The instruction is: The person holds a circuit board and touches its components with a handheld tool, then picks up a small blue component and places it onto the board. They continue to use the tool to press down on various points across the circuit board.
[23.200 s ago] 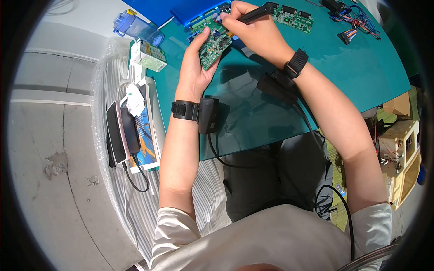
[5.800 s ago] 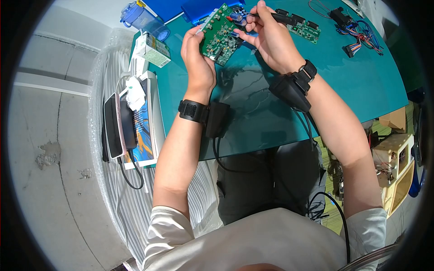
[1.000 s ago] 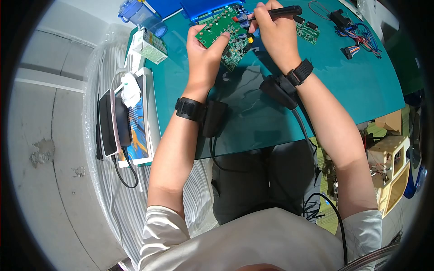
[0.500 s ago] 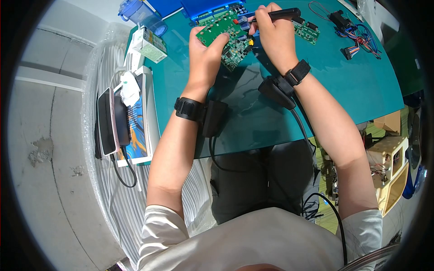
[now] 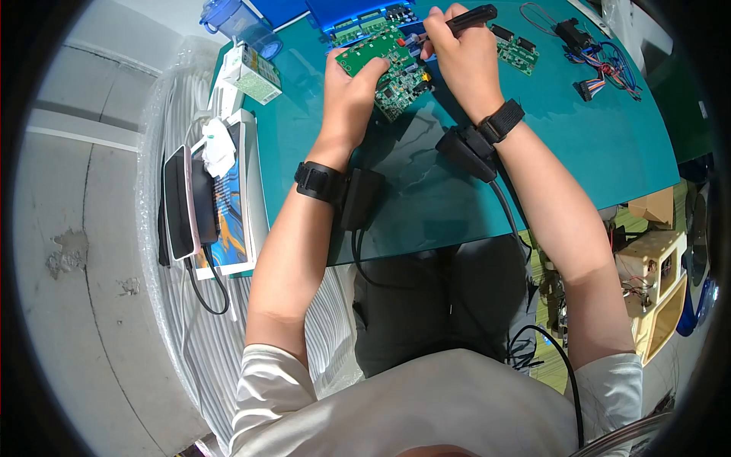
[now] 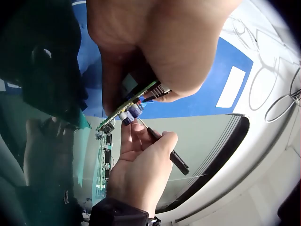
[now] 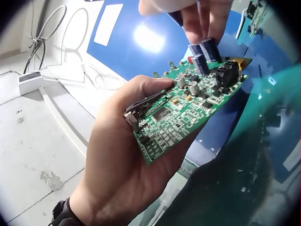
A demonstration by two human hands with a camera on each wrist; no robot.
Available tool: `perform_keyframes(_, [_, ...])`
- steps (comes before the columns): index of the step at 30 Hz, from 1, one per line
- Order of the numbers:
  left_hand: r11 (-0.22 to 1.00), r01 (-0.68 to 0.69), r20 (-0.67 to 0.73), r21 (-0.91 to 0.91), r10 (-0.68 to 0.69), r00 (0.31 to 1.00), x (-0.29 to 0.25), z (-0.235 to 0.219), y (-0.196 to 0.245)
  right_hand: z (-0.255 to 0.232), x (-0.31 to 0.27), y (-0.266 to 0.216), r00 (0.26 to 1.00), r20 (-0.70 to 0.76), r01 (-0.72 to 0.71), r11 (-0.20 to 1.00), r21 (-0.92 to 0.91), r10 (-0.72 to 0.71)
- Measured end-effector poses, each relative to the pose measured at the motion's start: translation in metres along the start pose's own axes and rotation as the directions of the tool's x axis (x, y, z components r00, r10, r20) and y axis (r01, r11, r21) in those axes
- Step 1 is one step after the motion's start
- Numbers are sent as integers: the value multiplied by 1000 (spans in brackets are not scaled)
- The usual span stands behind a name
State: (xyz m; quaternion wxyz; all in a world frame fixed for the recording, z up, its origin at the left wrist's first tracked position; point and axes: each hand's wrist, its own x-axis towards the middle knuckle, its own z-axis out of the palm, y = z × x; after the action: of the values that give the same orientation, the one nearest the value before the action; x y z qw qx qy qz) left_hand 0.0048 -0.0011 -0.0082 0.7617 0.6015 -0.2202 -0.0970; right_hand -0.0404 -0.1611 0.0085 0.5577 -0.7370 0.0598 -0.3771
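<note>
My left hand [image 5: 350, 107] grips a green circuit board [image 5: 397, 93] by its left edge, thumb over the top face. The board is held tilted above the table. In the right wrist view, tall dark-blue capacitors [image 7: 200, 65] stand at the board's far end, beside a black connector [image 7: 227, 73]. My right hand [image 5: 468, 72] holds a slim black-handled screwdriver [image 5: 474, 17], its thin metal shaft [image 6: 142, 122] pointing at the capacitors in the left wrist view. Fingertips of the right hand [image 7: 207, 21] are right at the capacitor tops.
A blue metal case [image 5: 358, 11] lies behind the board. A second green board [image 5: 516, 52] and bundled wires [image 5: 605, 68] lie to the right on the green table [image 5: 586, 152]. At left stand a bottle [image 5: 242, 29], a small carton [image 5: 255, 75] and a phone [image 5: 180, 202].
Over the last second the board has dropped slightly towards me and the screwdriver handle has shifted a little left. Earlier, the board stood steeper and my right fingers were more spread.
</note>
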Motion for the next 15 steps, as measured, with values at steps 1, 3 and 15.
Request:
perform_keyframes(1, [1000, 3, 3, 4, -3, 1000, 0, -1, -1, 0, 0, 0, 1000, 14, 10, 999, -37, -9])
perform_keyframes(3, [1000, -4, -5, 10, 5, 1000, 1, -1, -2, 0, 0, 1, 999, 28, 20, 997, -74, -18])
perform_keyframes(15, [999, -26, -16, 18, 27, 1000, -1, 0, -2, 5, 2, 25, 989, 98, 115, 990, -80, -107])
